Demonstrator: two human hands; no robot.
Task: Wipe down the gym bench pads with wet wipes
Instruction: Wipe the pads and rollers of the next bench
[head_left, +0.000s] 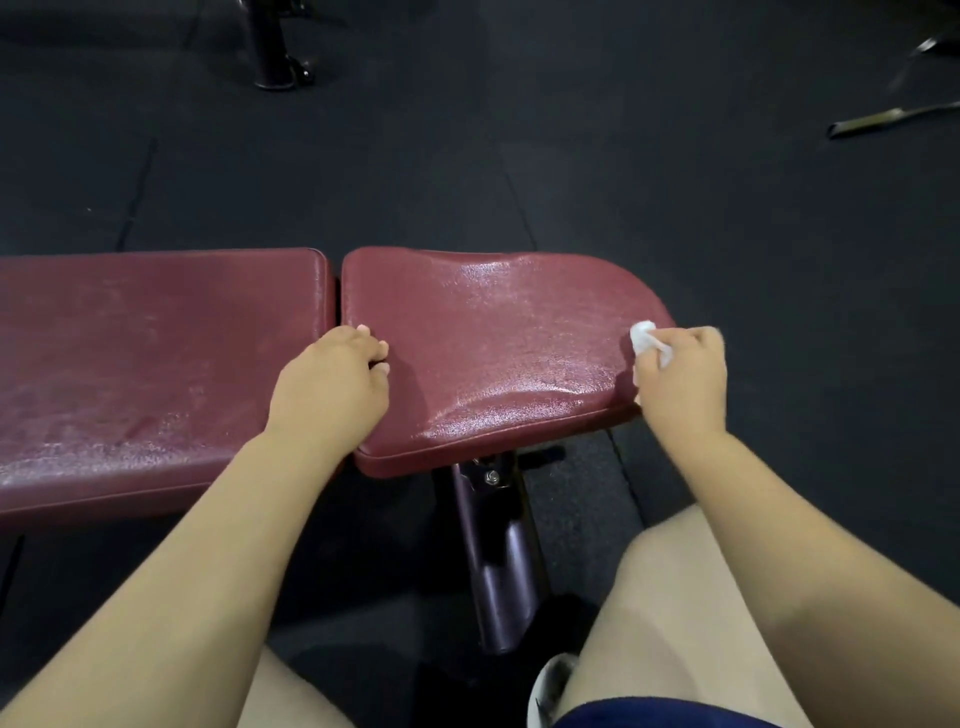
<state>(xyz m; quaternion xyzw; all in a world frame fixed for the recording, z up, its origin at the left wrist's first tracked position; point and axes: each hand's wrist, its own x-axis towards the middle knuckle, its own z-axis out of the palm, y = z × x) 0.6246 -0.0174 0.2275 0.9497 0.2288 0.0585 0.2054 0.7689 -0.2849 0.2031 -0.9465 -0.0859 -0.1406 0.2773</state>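
Two dark red bench pads lie side by side: a long back pad (156, 353) on the left and a shorter seat pad (498, 343) on the right, its surface shiny and wet-looking. My right hand (680, 379) grips a crumpled white wet wipe (647, 340) against the seat pad's right edge. My left hand (332, 384) rests on the seat pad's left edge by the gap between the pads, fingers curled over it.
A dark purple metal post (498, 551) carries the seat pad. Black rubber floor (519, 156) surrounds the bench. Another machine's base (275, 57) stands far left, a metal bar (883, 122) lies far right. My knees and a white shoe (553, 686) are below.
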